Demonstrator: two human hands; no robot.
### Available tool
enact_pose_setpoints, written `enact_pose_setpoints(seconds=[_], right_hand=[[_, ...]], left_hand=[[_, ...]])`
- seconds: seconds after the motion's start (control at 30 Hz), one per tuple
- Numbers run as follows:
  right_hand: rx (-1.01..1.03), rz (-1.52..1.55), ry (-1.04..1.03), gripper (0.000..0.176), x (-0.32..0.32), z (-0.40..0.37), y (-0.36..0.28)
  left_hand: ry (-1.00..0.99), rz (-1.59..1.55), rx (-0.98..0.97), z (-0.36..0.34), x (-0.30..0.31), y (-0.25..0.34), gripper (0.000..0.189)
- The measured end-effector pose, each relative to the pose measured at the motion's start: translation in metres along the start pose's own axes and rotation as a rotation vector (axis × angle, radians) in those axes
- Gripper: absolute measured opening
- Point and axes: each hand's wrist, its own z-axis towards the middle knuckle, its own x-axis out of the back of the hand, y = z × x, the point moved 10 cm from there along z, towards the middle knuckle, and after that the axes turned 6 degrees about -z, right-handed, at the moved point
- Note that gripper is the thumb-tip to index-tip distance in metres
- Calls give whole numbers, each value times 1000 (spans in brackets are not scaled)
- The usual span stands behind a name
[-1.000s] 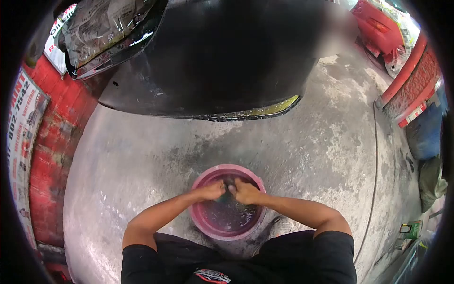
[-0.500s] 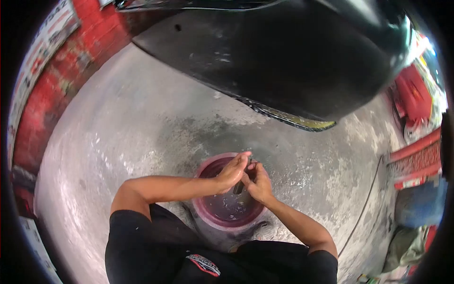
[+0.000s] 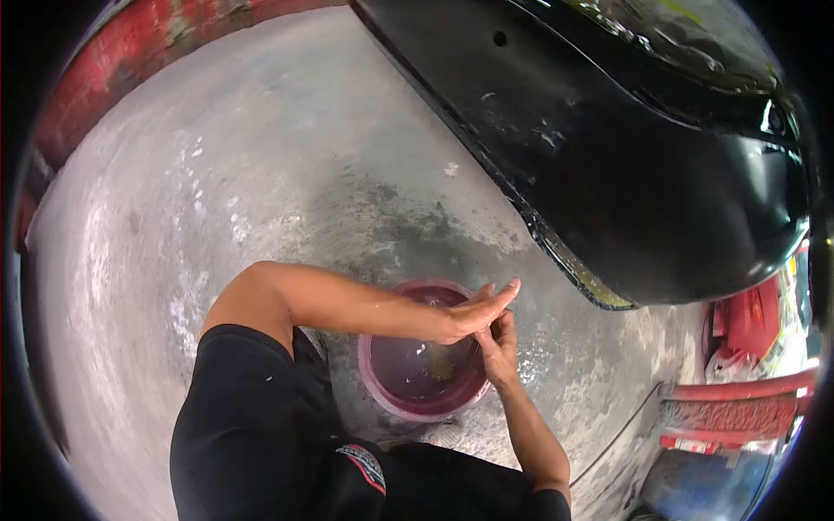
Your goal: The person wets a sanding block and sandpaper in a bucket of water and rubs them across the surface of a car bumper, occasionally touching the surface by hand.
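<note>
My left hand (image 3: 482, 314) is stretched flat, fingers extended, its palm against my right hand over the far right rim of a round pink basin (image 3: 378, 392). My right hand (image 3: 499, 349) is bent closed beneath it, fingers curled upward. Whatever lies between the two hands is hidden. Dark, cloudy water (image 3: 404, 360) fills the basin, with bright reflections and a brownish patch showing in it.
A large glossy black panel (image 3: 599, 165) with a small hole and a worn lower edge overhangs the upper right. The concrete floor (image 3: 261, 200) has wet spots. Red items (image 3: 747, 321) and a blue container (image 3: 708, 482) stand at right; a red wall (image 3: 113, 78) runs upper left.
My view has turned, and the black panel appears farther right and tilted. Both hands have shifted right over the basin's edge. A dark block-like piece seen between them earlier is hidden now.
</note>
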Motion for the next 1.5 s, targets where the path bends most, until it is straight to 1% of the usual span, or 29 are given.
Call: enact_pose_setpoints(seconds=[0.03,0.07,0.1,0.17,0.23,0.27,0.3,0.33,0.37,0.4,0.43,0.47,0.5,0.53,0.6,0.67,0.8,0.9,0.93,1.03,1.1,1.13,1.2,1.23,1.3,1.33,1.37,1.47,1.5], right_hand=[[3,-7,-14,24,8,5,-5],[-102,-37,-42,24,14,7,-2],[-205,-62,-63,24,20,7,3],[-207,-36,-47,22,29,9,0],[-256,14,-5,19,39,9,9],[-190,21,-22,19,34,13,-6],[-191,32,-18,19,34,15,-6],[-41,-209,2,21,39,16,-20],[112,-454,21,23,41,16,-35],[310,-812,13,29,36,13,-50],[309,-809,20,29,35,12,-48],[439,-948,-7,31,21,4,-52],[574,-1091,-39,33,6,-4,-54],[566,-1148,-63,35,-4,-7,-44],[532,-1154,-76,36,-13,-9,-23],[510,-1136,-104,40,-11,-7,-10],[506,-1123,-79,44,-7,-6,-3],[469,-1165,-162,52,-12,-5,12],[201,-736,-175,46,0,3,32],[-116,-288,-315,40,48,1,138],[539,-1246,-286,58,-4,-8,26],[545,-1269,-326,58,-19,-7,20],[608,-1146,-116,42,-23,-8,-5],[604,-1173,-133,42,-25,-9,-3],[471,-1253,-162,43,-12,-12,9],[473,-1282,-171,43,-9,-14,16],[363,-1137,-161,48,1,-15,33],[12,-687,-133,64,40,-30,94],[295,-1019,-268,66,19,-23,65]], left_hand=[[40,39,4,-4,2,5,105],[80,79,9,-6,6,9,106],[-24,-2,71,-9,-1,9,106],[-232,-148,214,-23,-12,10,106],[-283,-164,222,-30,-12,15,102],[28,208,18,-18,27,29,97],[232,440,-118,-15,60,57,92],[472,678,-203,-18,92,83,87],[731,674,-328,-34,114,127,73],[884,419,-455,-61,128,179,71],[998,333,-743,-52,169,219,68],[1154,288,-1000,-33,221,255,69],[1139,49,-891,-31,242,289,72],[1022,-31,-1011,-17,267,326,71],[894,-120,-1130,-9,263,349,71],[1166,33,-1024,3,227,331,67],[1241,-46,-1179,15,144,262,68],[1223,-243,-1184,28,82,212,70],[1222,-298,-1135,26,56,198,70],[1175,-330,-911,43,-10,157,69],[1094,-376,-882,48,-37,143,68],[1113,-420,-879,48,-37,135,68],[1014,-288,-880,54,-44,133,69],[997,-193,-883,56,-42,131,72],[910,17,-760,58,-24,129,73],[914,21,-850,56,-10,134,72],[966,61,-896,50,2,142,70],[1036,-15,-1009,36,55,179,67],[1066,-27,-1043,29,78,195,65]])
